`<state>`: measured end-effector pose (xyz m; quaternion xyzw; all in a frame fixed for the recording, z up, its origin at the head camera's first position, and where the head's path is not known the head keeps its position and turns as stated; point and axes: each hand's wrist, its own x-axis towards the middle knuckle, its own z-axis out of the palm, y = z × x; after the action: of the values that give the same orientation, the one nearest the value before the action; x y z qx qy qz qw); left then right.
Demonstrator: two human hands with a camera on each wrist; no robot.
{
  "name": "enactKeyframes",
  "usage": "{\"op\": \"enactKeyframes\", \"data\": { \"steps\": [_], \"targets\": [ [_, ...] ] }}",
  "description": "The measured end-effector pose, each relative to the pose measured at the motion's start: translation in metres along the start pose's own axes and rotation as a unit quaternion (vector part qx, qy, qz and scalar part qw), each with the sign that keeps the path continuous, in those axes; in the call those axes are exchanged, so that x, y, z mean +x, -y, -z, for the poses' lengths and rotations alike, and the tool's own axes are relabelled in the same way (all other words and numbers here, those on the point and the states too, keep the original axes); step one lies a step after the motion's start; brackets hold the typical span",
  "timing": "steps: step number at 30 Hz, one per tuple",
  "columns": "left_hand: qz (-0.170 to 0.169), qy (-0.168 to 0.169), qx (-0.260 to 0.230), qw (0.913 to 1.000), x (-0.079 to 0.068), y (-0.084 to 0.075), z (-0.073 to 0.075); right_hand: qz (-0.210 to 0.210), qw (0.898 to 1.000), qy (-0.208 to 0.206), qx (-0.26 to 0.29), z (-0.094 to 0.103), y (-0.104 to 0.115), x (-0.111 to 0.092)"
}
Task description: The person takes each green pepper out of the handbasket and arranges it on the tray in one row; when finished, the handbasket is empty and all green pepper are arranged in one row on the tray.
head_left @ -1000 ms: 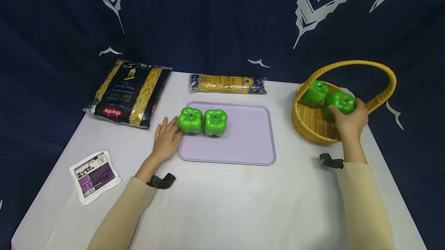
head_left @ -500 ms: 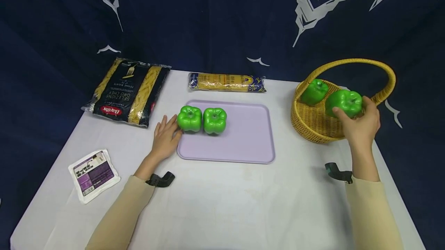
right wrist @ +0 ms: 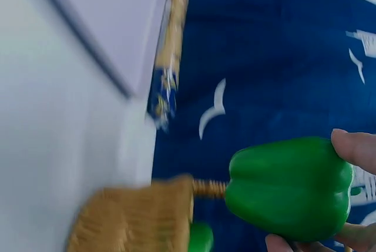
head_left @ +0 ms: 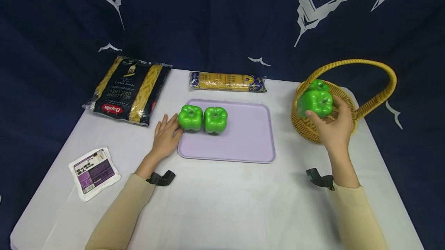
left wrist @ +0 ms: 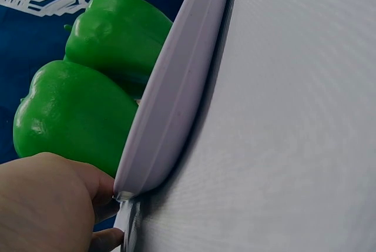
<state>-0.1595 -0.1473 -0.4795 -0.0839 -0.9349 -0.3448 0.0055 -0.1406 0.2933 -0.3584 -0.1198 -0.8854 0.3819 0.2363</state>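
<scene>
My right hand point(head_left: 335, 128) grips a green bell pepper point(head_left: 317, 103) between thumb and fingers, over the left side of the yellow wicker basket point(head_left: 306, 132). In the right wrist view this bell pepper point(right wrist: 288, 187) appears raised above the basket's rim. Behind it, partly covered, a second bell pepper point(head_left: 319, 85) sits inside the basket. My left hand point(head_left: 165, 136) rests with spread fingers at the left edge of the lilac tray point(head_left: 243, 138). Two more bell peppers, a left one point(head_left: 190, 118) and a right one point(head_left: 215, 120), stand side by side on the tray, just beyond those fingertips.
Behind the tray lies a long yellow and blue noodle packet point(head_left: 227, 82). A black bag of penne pasta point(head_left: 126, 91) is at the back left, and a white and purple pouch point(head_left: 94, 173) lies at the front left. The basket's tall handle point(head_left: 354, 62) arches above it.
The right hand first drew the bell pepper up and to the right, then carried it left across the basket, where it covers part of the other one. The left hand has stayed in place.
</scene>
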Motion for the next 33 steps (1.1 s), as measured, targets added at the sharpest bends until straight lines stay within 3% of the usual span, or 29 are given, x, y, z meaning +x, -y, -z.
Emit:
{"op": "enactKeyframes", "data": {
  "steps": [6, 16, 23, 33],
  "targets": [
    [0.001, 0.001, 0.001, 1.0, 0.0, 0.0, 0.0, 0.032, 0.997, 0.058, 0.033, -0.035, 0.012, -0.013],
    [0.001, -0.001, 0.005, 1.0, 0.0, 0.001, -0.001, 0.081, 0.983, 0.15, 0.065, -0.089, 0.039, -0.04],
    [0.002, 0.0, 0.006, 1.0, 0.001, 0.002, -0.001, 0.087, 0.977, 0.182, 0.068, -0.107, 0.05, -0.051],
    [0.002, 0.0, 0.003, 1.0, 0.002, 0.001, -0.001, 0.076, 0.974, 0.207, 0.057, -0.12, 0.049, -0.056]
  ]
}}
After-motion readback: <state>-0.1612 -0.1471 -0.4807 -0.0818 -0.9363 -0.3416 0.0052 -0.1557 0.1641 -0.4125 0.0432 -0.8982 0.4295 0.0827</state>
